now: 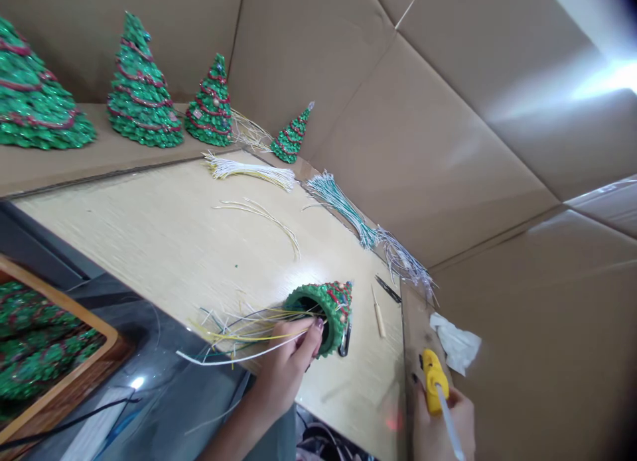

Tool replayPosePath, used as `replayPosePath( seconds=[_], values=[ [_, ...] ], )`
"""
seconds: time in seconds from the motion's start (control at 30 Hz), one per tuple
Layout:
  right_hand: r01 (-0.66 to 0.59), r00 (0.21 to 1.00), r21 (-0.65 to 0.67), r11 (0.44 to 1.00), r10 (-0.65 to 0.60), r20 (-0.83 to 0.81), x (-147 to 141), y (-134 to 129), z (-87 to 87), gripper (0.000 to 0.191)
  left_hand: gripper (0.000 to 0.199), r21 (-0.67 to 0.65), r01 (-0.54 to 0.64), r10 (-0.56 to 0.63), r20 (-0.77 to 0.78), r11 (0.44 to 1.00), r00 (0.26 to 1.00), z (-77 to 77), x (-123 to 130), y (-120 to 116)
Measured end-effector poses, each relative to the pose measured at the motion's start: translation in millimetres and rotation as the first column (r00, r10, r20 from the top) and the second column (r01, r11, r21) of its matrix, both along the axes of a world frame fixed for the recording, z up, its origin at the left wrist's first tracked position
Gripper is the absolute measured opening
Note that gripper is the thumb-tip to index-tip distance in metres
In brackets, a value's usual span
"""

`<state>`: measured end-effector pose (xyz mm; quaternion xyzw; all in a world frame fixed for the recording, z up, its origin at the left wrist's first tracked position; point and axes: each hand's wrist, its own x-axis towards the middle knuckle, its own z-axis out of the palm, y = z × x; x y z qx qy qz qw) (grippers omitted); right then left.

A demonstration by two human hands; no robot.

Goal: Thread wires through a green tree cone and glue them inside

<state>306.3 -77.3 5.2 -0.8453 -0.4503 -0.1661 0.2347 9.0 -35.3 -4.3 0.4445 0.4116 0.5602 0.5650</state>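
Observation:
A small green tree (340, 300) with red garlands lies on its side on the wooden table, its hollow base facing left. Yellow, white and green wires (223, 338) stick out of that opening. At the opening, my left hand (288, 361) pinches some of the wires, its fingertips near the rim. My right hand (442, 421), at the lower right, is wrapped round a yellow glue gun (434, 381) with a pale glue stick in its rear end. The inside of the tree is mostly dark.
Decorated trees (142, 96) stand along the back ledge. White (253, 170) and green wire bundles (343, 205) lie along the far edge. An awl (379, 320), black tweezers (388, 289) and a tissue (455, 341) are at the right. A wooden-rimmed tray (99, 325) holds green trees at the left.

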Motion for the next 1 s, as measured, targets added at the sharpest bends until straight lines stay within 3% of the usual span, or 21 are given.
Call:
replayPosePath(
  seconds=[0.07, 0.17, 0.3, 0.4, 0.47, 0.53, 0.6, 0.67, 0.77, 1.0],
  values=[
    [0.104, 0.993, -0.041, 0.994, -0.106, -0.052, 3.7, 0.4, -5.3, 0.042, 0.049, 0.006, -0.008, 0.008, 0.004, 1.000, 1.000, -1.8, 0.7, 0.5],
    [0.103, 0.992, -0.101, 0.990, -0.110, -0.063, 9.1, 0.6, -14.1, 0.045, 0.050, 0.009, -0.017, 0.017, 0.008, 1.000, 1.000, -5.5, 1.3, 0.6],
    [-0.030, 0.998, -0.130, 0.991, 0.038, 0.055, 6.0, -4.8, -16.5, 0.048, 0.049, -0.018, -0.016, 0.016, 0.019, 1.000, 1.000, -7.8, 1.1, 0.0],
    [-0.233, 0.967, -0.008, 0.972, 0.233, 0.102, -33.3, -5.9, -5.7, 0.054, 0.048, -0.038, -0.040, 0.041, 0.017, 0.998, 0.999, -5.2, 1.3, -1.5],
    [-0.499, 0.860, 0.149, 0.853, 0.510, -0.037, -76.1, 0.4, 4.7, 0.041, 0.046, -0.021, -0.106, 0.106, -0.042, 0.994, 0.994, -3.2, 1.9, -3.5],
    [-0.664, 0.707, 0.249, 0.705, 0.700, -0.100, -119.2, 12.4, 13.3, 0.038, 0.045, 0.028, -0.168, 0.171, -0.141, 0.985, 0.975, -2.4, 2.0, -5.9],
    [-0.735, 0.592, 0.315, 0.601, 0.795, -0.134, -151.8, 26.3, 17.6, 0.044, 0.044, 0.072, -0.192, 0.203, -0.228, 0.979, 0.952, -2.5, 1.2, -8.1],
    [-0.764, 0.502, 0.368, 0.530, 0.846, -0.178, -169.7, 38.1, 17.7, 0.046, 0.043, 0.095, -0.199, 0.218, -0.279, 0.975, 0.935, -2.4, -0.4, -9.1],
    [-0.769, 0.431, 0.403, 0.495, 0.868, -0.246, -176.8, 47.2, 15.4, 0.046, 0.040, 0.126, -0.227, 0.257, -0.326, 0.966, 0.910, 0.6, -2.7, -7.9],
    [-0.789, 0.421, 0.392, 0.474, 0.881, -0.218, -176.1, 48.1, 15.1, 0.041, 0.030, 0.101, -0.194, 0.219, -0.384, 0.976, 0.897, 8.1, -3.2, -0.9]
  ],
)
